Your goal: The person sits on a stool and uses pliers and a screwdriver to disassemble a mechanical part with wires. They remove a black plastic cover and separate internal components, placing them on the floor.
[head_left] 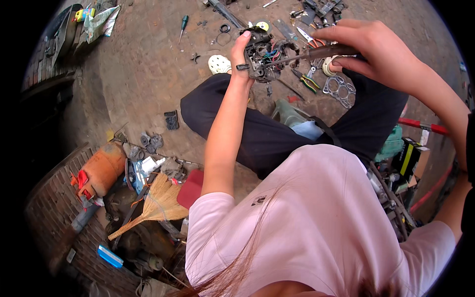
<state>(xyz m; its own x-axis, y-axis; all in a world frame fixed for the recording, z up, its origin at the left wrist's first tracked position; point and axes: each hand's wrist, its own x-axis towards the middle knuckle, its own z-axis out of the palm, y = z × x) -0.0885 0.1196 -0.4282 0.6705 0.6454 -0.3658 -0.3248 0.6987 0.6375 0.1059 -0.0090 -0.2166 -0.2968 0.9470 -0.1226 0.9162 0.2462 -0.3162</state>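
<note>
My left hand (240,54) grips a dark, greasy mechanical part (262,59) with colored wires inside, holding it up at the top centre. My right hand (373,49) holds a long dark tool (331,51) between thumb and fingers, its thin end reaching into or against the part; the exact contact is unclear. Just below and right of the part lie pliers with yellow-green handles (309,84), orange-handled pliers (310,39) and a metal gasket (339,91).
A screwdriver (184,24), black rings (224,29) and scattered metal parts lie on the brick floor (138,64) around my crossed legs (213,104). An orange gas cylinder (104,168) and straw broom (161,200) are at lower left; a black box (408,161) is at right.
</note>
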